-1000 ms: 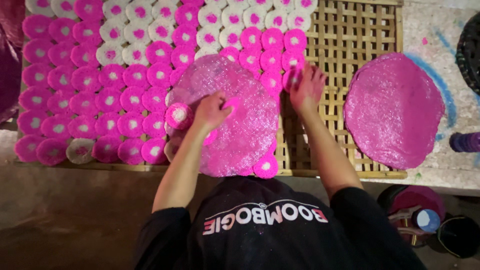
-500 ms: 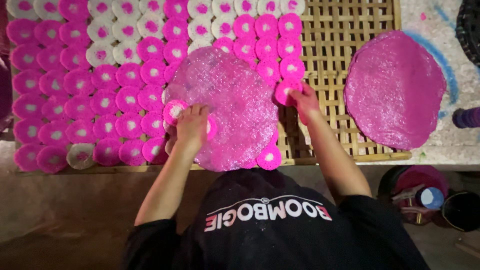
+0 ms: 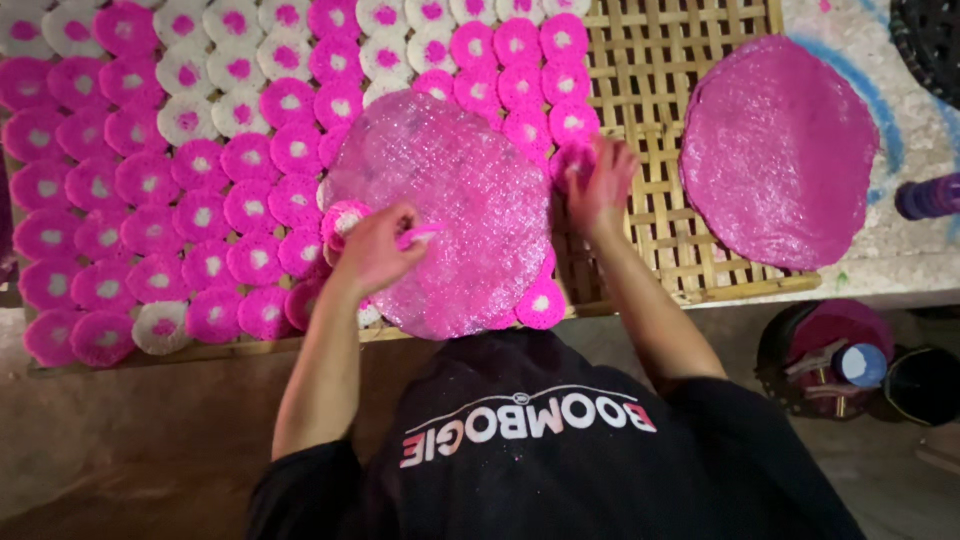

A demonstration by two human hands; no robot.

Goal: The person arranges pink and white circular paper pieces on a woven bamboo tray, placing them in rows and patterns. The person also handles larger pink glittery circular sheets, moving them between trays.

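A big round pink glittery sheet lies on a woven bamboo rack, over rows of small pink-and-white discs. My left hand rests at the sheet's left edge, its fingers closed on a small pink disc with a white middle; a thin pink piece sticks out by the fingertips. At the sheet's right edge, my right hand pinches another small pink disc, which is blurred.
A second big pink sheet lies at the rack's right end, partly on a white surface. A purple bottle is at the far right. Dark buckets with tools stand on the floor below the rack's front edge.
My left hand has drawn back from the sheet's middle to its left edge, keeping the small disc. My right hand stays at the right edge, shifting only slightly.
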